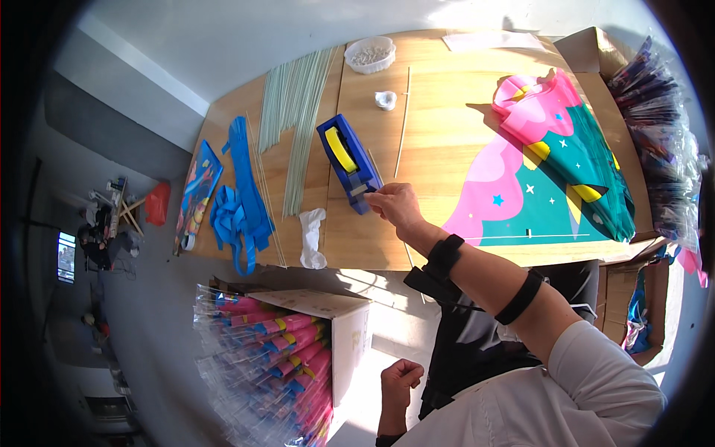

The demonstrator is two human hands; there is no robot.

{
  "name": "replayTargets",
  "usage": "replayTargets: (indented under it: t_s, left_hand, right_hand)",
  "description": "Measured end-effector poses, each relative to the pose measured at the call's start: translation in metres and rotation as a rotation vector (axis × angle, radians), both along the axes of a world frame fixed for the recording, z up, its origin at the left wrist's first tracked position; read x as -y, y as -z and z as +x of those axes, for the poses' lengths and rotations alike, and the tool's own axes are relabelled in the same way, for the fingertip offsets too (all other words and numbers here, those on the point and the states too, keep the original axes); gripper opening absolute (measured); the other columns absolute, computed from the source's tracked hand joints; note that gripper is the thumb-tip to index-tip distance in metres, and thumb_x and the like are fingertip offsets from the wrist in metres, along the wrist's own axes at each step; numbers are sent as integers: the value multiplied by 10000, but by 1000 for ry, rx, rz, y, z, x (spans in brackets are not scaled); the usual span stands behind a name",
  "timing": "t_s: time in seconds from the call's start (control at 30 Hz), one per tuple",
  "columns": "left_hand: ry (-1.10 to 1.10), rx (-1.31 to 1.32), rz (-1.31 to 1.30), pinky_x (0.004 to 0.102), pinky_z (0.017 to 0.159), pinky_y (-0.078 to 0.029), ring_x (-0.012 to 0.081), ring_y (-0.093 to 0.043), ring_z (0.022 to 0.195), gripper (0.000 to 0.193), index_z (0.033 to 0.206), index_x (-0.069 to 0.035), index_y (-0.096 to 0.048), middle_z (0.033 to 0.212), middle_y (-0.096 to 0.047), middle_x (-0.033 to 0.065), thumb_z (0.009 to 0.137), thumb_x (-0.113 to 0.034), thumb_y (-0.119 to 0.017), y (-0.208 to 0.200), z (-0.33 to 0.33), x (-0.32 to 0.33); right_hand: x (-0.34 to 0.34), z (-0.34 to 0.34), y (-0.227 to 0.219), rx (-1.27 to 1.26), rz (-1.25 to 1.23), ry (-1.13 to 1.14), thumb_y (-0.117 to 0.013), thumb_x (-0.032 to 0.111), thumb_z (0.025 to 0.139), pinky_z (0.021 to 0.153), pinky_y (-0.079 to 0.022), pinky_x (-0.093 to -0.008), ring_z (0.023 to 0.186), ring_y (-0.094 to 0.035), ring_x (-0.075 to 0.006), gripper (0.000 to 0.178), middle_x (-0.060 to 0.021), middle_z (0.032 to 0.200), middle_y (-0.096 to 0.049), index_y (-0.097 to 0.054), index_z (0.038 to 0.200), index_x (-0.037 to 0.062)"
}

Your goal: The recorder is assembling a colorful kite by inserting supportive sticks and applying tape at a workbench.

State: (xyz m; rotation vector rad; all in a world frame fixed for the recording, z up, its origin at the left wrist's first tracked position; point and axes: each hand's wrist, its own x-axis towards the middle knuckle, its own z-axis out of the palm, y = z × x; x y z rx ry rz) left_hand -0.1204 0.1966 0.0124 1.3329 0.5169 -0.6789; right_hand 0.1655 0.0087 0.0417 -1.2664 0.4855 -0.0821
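My right hand [396, 207] reaches across the table to the front end of a blue tape dispenser [357, 179] with a yellow-cored roll. Its thumb and fingers pinch at the cutting edge, where the end of the tape is. Low in the view, my left hand [400, 381] is closed in a fist away from the table; anything inside it is hidden. To the right lies a pink and green printed sheet [514, 186], partly rolled up at its far side. A thin pale rod [532, 236] runs along its near edge.
Pale thin sticks [302, 119], blue fabric strips [249, 194] and a crumpled white piece [313, 238] lie on the left of the wooden table [439, 119]. A white bowl [370, 55] of small pieces stands at the back. Below, a carton [350, 328] holds plastic-wrapped pink packages [290, 357].
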Motion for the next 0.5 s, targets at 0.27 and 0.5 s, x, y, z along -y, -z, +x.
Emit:
replayTargets:
  t_s: [0.27,0.5]
  left_hand:
    - [-55,-7,-4,230,483,-363,108,-456,493,52,743,54,-595,617,-560,72,743,80,-640,6,-2,-6]
    - [-3,28,51,238,482,-378,111,-463,488,56,739,51,-592,615,-556,65,738,73,-643,-1,6,-24]
  right_hand:
    - [-10,15,4,-175,220,61,-747,71,660,483,-427,-296,542,-551,-155,145,-66,609,-591,-619,668,5]
    - [-21,13,-11,-235,257,140,-728,26,684,470,-405,-282,527,-529,-143,135,-56,620,-574,-595,703,24]
